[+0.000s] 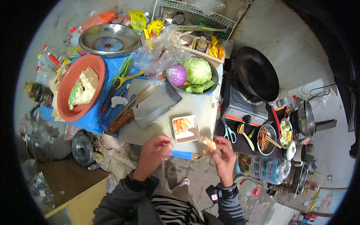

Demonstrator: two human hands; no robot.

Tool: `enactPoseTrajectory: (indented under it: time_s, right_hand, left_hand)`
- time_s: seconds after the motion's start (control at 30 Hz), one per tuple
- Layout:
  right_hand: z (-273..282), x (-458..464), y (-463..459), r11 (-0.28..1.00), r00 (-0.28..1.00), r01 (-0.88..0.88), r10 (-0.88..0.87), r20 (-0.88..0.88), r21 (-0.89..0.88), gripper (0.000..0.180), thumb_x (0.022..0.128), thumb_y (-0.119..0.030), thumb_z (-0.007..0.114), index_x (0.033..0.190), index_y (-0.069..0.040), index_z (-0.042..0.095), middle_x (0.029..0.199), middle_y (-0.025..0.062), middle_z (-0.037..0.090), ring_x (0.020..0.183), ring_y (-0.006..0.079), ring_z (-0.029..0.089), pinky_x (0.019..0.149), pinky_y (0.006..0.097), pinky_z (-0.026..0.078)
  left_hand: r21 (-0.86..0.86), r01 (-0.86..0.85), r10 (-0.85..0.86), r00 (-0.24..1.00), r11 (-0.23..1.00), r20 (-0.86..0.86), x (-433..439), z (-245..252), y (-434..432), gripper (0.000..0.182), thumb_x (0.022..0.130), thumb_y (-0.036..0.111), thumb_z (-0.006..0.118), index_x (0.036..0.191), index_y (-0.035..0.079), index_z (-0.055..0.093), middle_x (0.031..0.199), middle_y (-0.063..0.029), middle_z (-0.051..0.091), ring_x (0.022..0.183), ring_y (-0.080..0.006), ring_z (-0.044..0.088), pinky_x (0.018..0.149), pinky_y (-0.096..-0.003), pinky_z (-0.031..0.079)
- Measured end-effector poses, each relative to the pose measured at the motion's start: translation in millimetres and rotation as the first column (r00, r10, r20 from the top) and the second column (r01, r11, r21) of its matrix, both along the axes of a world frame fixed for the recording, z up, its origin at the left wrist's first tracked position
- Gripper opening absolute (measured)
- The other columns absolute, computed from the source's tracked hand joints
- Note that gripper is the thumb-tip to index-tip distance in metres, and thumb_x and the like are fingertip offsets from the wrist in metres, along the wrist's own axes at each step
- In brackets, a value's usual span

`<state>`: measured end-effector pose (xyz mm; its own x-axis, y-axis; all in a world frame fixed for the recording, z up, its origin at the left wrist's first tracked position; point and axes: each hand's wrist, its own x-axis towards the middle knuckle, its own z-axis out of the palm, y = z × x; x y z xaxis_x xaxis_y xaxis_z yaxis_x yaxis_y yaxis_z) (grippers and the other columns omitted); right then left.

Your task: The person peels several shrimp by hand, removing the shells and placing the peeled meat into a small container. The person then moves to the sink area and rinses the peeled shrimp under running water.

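Note:
In my right hand (pixel 223 160), thumb and fingertips pinch a small orange-and-white piece of food (pixel 209 143), possibly a shrimp, just right of a square white dish (pixel 187 138). Several similar orange-and-white pieces (pixel 182 125) lie in that dish. My left hand (pixel 154 154) hovers at the front edge of the white cutting board (pixel 157 137), left of the dish and apart from it. Its fingers are curled and blurred; whether they hold anything small is unclear. Behind the dish, a cleaver (pixel 157 105) with a wooden handle lies across the board.
A steel bowl (pixel 216 81) holds cabbage and a purple onion. Dough sits in a red basin (pixel 63 102) at left. At right are a wok (pixel 256 74) on a gas stove (pixel 244 108), scissors (pixel 230 133), a brush (pixel 246 136) and a bowl (pixel 266 153) with chopsticks.

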<state>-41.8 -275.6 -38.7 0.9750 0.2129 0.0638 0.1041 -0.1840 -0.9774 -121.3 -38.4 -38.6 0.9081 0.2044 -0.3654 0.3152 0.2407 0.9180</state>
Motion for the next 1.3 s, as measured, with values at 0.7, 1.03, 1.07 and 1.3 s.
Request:
enactPoseTrajectory:
  time_s: [0.7, 1.03, 1.07, 1.3]
  right_hand:
    - [-7, 20, 79, 0.777, 0.910, 0.080, 0.199, 0.365, -0.624, 0.026, 0.066, -0.012, 0.075, 0.090, -0.004, 0.068, 0.133, 0.0167, 0.046, 0.126, 0.0379, 0.038, 0.101, 0.0486, 0.032]
    - [-25, 32, 104, 0.664, 0.894, 0.136, 0.238, 0.380, -0.735, 0.027, 0.066, -0.016, 0.071, 0.090, -0.004, 0.068, 0.135, 0.0154, 0.044, 0.131, 0.0383, 0.033, 0.102, 0.0591, 0.024]
    - [-26, 33, 105, 0.674, 0.887, 0.142, 0.238, 0.395, -0.725, 0.026, 0.066, -0.017, 0.070, 0.089, -0.004, 0.068, 0.135, 0.0152, 0.045, 0.131, 0.0381, 0.034, 0.102, 0.0592, 0.023]
    - [-16, 29, 91, 0.786, 0.890, 0.145, 0.161, 0.426, -0.601, 0.027, 0.063, -0.021, 0.069, 0.084, -0.004, 0.068, 0.129, 0.0145, 0.048, 0.124, 0.0367, 0.040, 0.101, 0.0569, 0.026]
  left_hand:
    - [0.775, 0.071, -0.369, 0.904, 0.628, 0.216, 66, -5, 27, 0.036, 0.071, 0.001, 0.071, 0.104, 0.006, 0.060, 0.114, -0.0101, 0.052, 0.105, -0.0312, 0.051, 0.091, -0.0385, 0.042]
    - [0.780, 0.112, -0.367, 0.917, 0.615, 0.158, 56, -14, 27, 0.045, 0.068, 0.001, 0.072, 0.111, 0.007, 0.058, 0.116, -0.0114, 0.053, 0.107, -0.0329, 0.050, 0.092, -0.0401, 0.041]
    - [0.779, 0.104, -0.368, 0.914, 0.618, 0.169, 56, -15, 28, 0.045, 0.068, 0.002, 0.072, 0.111, 0.008, 0.058, 0.115, -0.0108, 0.052, 0.106, -0.0329, 0.050, 0.091, -0.0411, 0.041]
    - [0.754, 0.030, -0.338, 0.905, 0.656, 0.259, 57, -17, 28, 0.045, 0.069, 0.006, 0.074, 0.111, 0.010, 0.059, 0.115, -0.0086, 0.052, 0.104, -0.0317, 0.050, 0.088, -0.0420, 0.041]
